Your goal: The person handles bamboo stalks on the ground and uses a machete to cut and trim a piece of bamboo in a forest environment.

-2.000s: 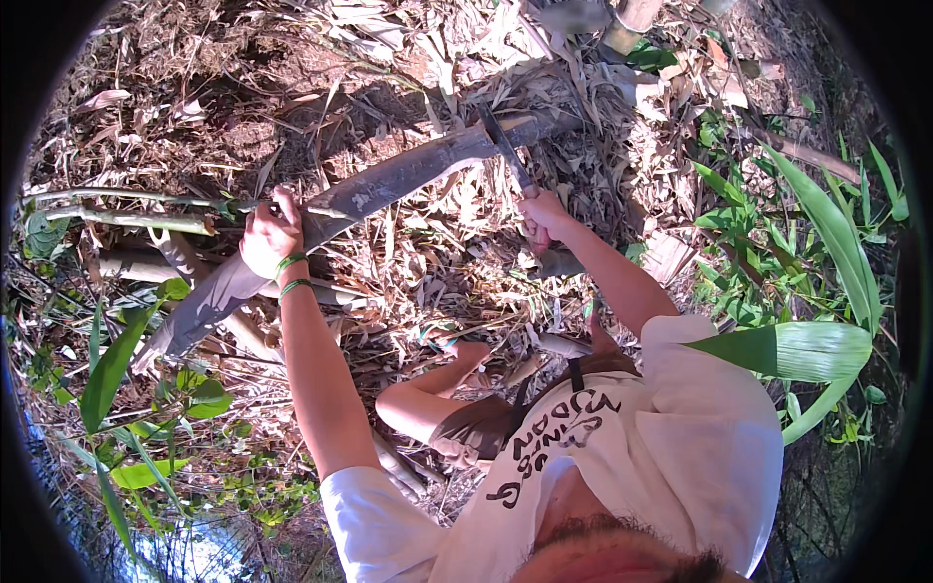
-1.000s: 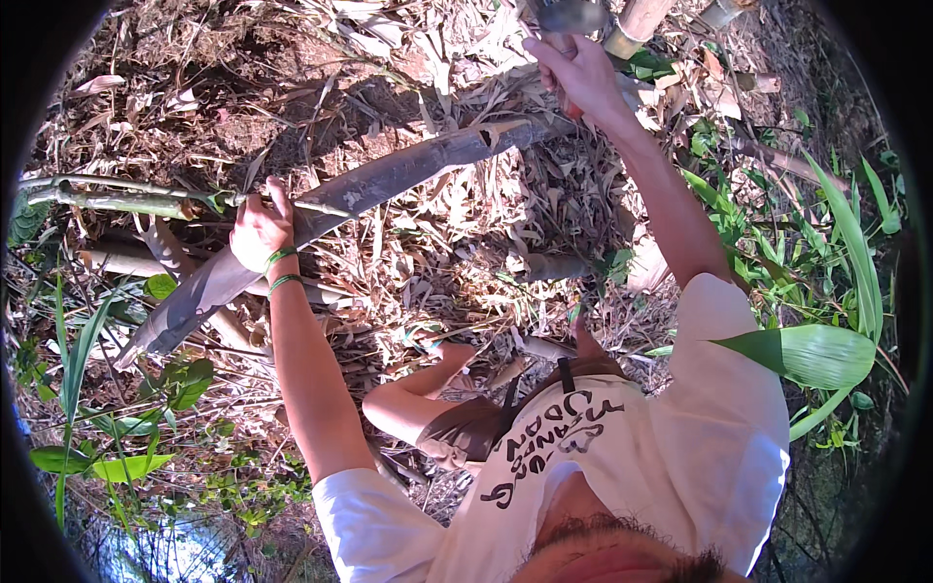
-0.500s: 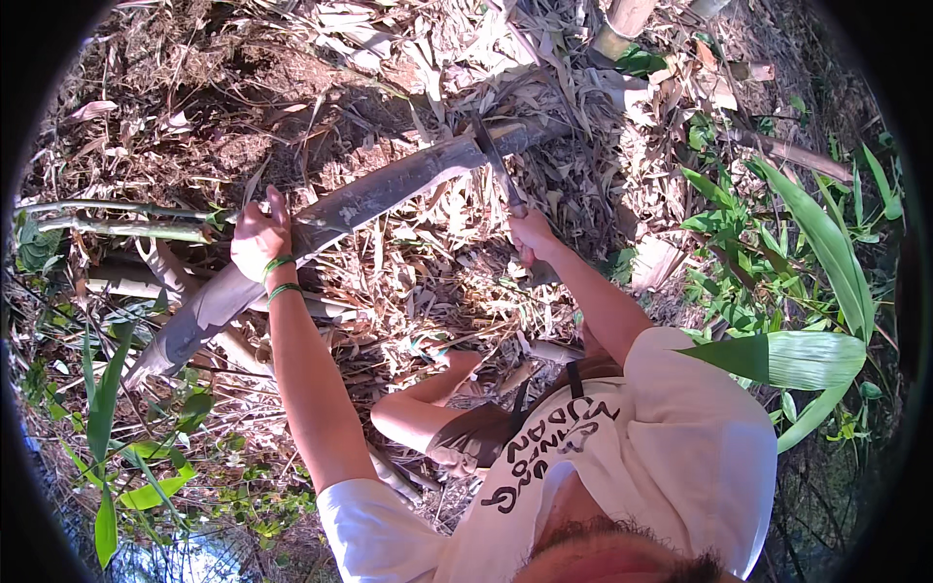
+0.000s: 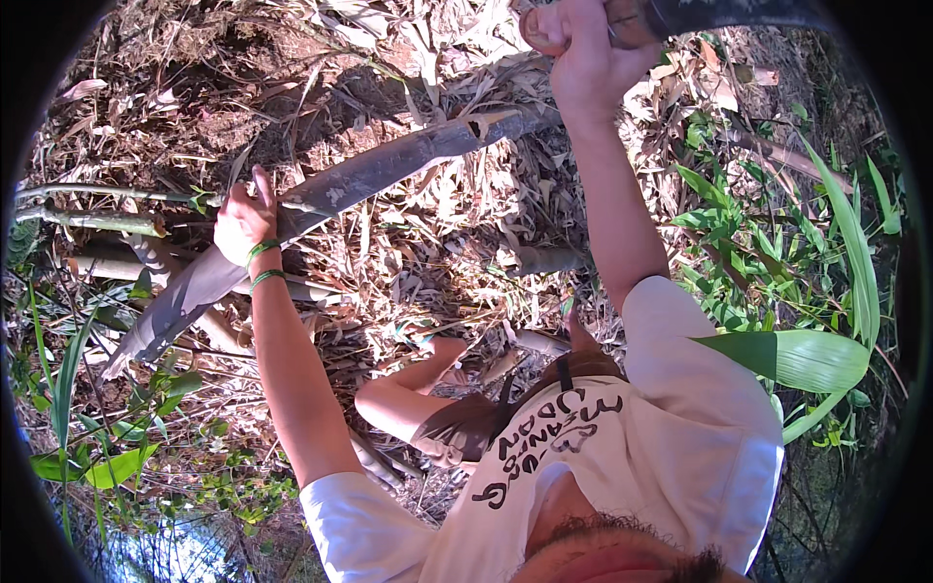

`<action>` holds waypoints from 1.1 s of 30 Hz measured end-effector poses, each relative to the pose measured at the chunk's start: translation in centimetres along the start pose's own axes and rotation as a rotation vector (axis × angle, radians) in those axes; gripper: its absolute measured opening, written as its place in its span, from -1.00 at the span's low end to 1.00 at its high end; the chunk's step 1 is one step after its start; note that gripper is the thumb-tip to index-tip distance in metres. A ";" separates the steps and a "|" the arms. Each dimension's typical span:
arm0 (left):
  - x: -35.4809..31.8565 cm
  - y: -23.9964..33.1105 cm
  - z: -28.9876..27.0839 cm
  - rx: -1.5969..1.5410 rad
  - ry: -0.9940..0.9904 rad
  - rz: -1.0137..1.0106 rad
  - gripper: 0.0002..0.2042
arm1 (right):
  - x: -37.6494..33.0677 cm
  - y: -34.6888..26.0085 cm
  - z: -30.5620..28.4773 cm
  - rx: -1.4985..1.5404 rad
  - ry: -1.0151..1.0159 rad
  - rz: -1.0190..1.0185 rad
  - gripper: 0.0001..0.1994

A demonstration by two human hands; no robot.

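A long grey-green bamboo stalk runs slantwise from lower left to upper centre over dry leaf litter. My left hand, with green bands at the wrist, grips it near its middle. Its upper end shows a notched cut. My right hand is raised high at the top edge, shut on the handle of a dark-bladed knife whose blade points right along the rim.
Several thinner bamboo stems lie at the left under the stalk. Broad green leaves crowd the right side, small green plants the lower left. My bent knee is below the stalk. Dry leaves cover the ground.
My right hand has swung up from beside the stalk's cut end to the top of the view, knife raised. My left hand has kept its grip on the stalk.
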State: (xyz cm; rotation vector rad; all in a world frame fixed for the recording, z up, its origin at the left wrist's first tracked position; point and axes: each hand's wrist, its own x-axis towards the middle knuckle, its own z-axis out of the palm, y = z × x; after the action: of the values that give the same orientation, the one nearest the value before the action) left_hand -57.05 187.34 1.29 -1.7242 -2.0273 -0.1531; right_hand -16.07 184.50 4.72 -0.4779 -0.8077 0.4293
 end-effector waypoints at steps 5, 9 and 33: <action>0.7 3.8 0.4 -0.045 0.030 -0.053 -0.39 | -32.5 12.4 -21.6 -1.181 -0.318 1.145 -0.68; 1.8 2.3 0.2 0.057 -0.068 0.055 -0.36 | -32.3 12.6 -22.5 -0.928 -0.337 1.265 -0.65; 2.0 1.4 1.4 0.140 -0.079 0.046 -0.31 | -31.1 5.5 -18.1 -0.421 0.016 1.579 -0.79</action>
State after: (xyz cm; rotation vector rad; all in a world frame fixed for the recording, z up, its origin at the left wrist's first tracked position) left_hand -56.28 189.99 0.56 -1.7118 -2.0014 0.0711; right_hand -22.36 168.05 -27.13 -1.4935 -0.3417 1.7101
